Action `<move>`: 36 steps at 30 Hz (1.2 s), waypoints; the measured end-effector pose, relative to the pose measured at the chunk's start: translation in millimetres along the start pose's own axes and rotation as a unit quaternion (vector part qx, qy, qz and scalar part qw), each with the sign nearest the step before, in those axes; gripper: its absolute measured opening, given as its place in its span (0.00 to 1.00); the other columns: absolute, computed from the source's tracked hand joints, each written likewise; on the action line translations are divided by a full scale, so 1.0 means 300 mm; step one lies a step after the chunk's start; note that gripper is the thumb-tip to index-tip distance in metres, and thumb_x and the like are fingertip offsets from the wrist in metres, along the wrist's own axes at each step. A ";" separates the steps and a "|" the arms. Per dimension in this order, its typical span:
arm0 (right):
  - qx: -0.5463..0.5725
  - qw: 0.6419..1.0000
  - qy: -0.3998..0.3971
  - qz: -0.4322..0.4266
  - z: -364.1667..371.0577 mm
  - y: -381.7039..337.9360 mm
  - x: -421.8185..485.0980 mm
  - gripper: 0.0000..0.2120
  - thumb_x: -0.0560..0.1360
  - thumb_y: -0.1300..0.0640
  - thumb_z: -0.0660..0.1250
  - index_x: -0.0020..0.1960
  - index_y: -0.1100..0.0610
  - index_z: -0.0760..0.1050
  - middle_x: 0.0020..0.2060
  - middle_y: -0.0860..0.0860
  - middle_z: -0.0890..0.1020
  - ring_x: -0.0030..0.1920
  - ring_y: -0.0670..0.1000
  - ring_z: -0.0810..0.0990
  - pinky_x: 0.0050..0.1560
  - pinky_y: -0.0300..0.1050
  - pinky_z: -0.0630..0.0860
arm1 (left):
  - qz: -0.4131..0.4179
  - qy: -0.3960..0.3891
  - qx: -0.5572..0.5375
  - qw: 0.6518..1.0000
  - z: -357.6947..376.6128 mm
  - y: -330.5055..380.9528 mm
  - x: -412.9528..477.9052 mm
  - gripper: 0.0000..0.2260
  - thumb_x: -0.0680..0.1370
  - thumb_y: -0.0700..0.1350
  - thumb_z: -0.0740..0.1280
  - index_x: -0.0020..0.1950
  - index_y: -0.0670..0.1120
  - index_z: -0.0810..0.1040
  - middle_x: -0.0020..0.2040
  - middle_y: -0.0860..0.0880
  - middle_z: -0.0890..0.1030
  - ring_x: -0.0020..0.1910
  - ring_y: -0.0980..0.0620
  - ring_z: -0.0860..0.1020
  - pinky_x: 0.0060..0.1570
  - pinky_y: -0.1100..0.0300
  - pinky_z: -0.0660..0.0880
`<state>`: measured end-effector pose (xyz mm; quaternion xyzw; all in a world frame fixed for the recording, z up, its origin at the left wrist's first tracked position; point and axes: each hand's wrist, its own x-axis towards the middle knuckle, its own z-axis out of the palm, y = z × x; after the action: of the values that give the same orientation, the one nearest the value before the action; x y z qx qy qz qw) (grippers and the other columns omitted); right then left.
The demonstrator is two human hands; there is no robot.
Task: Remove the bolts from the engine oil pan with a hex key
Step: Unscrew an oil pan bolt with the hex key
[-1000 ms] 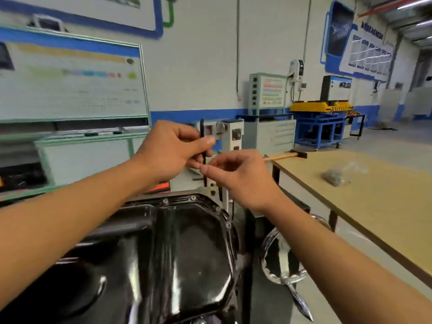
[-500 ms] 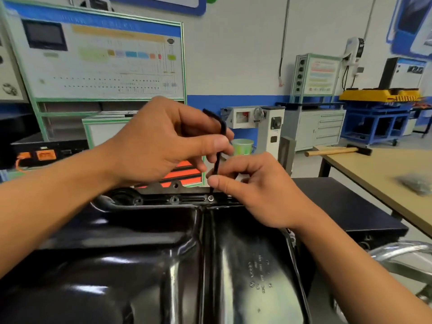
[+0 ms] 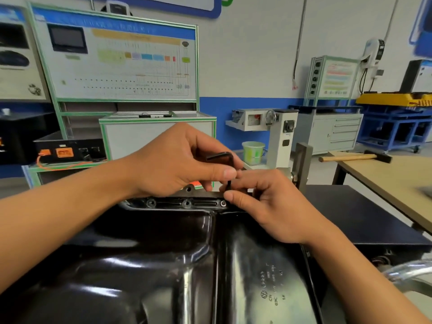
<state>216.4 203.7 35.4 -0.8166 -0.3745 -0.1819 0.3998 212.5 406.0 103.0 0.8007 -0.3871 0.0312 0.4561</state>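
A glossy black oil pan (image 3: pixel 163 277) fills the lower half of the view, its far flange carrying bolts (image 3: pixel 223 203). Above that flange a black L-shaped hex key (image 3: pixel 225 160) stands upright, short arm on top. My left hand (image 3: pixel 177 162) pinches the short arm between thumb and fingers. My right hand (image 3: pixel 264 202) pinches the lower shaft just above the flange, beside the rightmost visible bolt. The key's tip is hidden behind my right fingers.
A wooden workbench (image 3: pixel 397 181) with a hammer (image 3: pixel 355 157) stands to the right. A black stand surface (image 3: pixel 350 213) lies behind the pan. Training panels, a green bucket (image 3: pixel 253 152) and cabinets line the far wall.
The view has swung left and down onto the pan's far flange. Both hands have kept hold of the hex key and brought it lower, close over the flange bolts.
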 end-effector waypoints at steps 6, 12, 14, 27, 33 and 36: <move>0.010 1.000 -0.006 -0.015 0.006 -0.005 0.005 0.12 0.80 0.58 0.68 0.45 0.67 0.81 0.40 0.63 0.80 0.45 0.62 0.78 0.50 0.59 0.74 | 0.004 0.023 -0.006 1.000 -0.005 0.012 -0.009 0.08 0.69 0.45 0.73 0.47 0.47 0.85 0.41 0.52 0.87 0.32 0.59 0.80 0.40 0.59 0.80; 0.015 0.999 -0.037 -0.002 -0.001 0.000 0.006 0.12 0.80 0.59 0.67 0.45 0.67 0.80 0.42 0.64 0.81 0.47 0.63 0.78 0.52 0.60 0.74 | -0.004 0.002 0.022 1.000 -0.004 0.005 -0.014 0.08 0.70 0.46 0.72 0.48 0.49 0.85 0.39 0.48 0.86 0.34 0.50 0.80 0.41 0.50 0.81; 0.010 0.999 -0.045 -0.003 -0.002 0.001 0.006 0.08 0.80 0.61 0.68 0.46 0.64 0.81 0.41 0.61 0.82 0.46 0.60 0.79 0.51 0.56 0.76 | 0.006 -0.006 0.022 1.000 0.003 0.004 -0.013 0.08 0.70 0.45 0.72 0.48 0.50 0.85 0.35 0.48 0.85 0.31 0.56 0.78 0.35 0.61 0.79; 0.046 0.959 0.265 -0.084 -0.006 -0.128 0.014 0.09 0.72 0.49 0.71 0.41 0.55 0.83 0.29 0.48 0.81 0.30 0.47 0.76 0.31 0.39 0.69 | 0.032 0.045 0.044 0.998 0.037 0.014 -0.010 0.06 0.72 0.36 0.75 0.43 0.46 0.86 0.31 0.48 0.83 0.28 0.57 0.74 0.27 0.61 0.73; -0.075 0.934 0.326 -0.127 0.047 -0.205 0.022 0.05 0.71 0.59 0.77 0.39 0.58 0.84 0.28 0.49 0.81 0.29 0.46 0.78 0.30 0.39 0.73 | 0.028 0.047 0.028 0.998 0.039 0.007 -0.008 0.11 0.67 0.37 0.69 0.30 0.52 0.83 0.25 0.52 0.75 0.28 0.54 0.70 0.29 0.61 0.68; -0.094 0.934 0.335 -0.077 0.038 -0.218 0.014 0.07 0.70 0.55 0.77 0.37 0.58 0.84 0.27 0.49 0.81 0.28 0.48 0.79 0.29 0.41 0.75 | 0.030 0.053 0.028 0.998 0.038 0.003 -0.009 0.14 0.71 0.34 0.75 0.33 0.52 0.84 0.26 0.52 0.77 0.28 0.54 0.72 0.29 0.62 0.70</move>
<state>169.7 240.7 64.7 -0.7110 -0.2618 -0.5093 0.4081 206.6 398.7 95.8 0.7988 -0.3848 0.0982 0.4520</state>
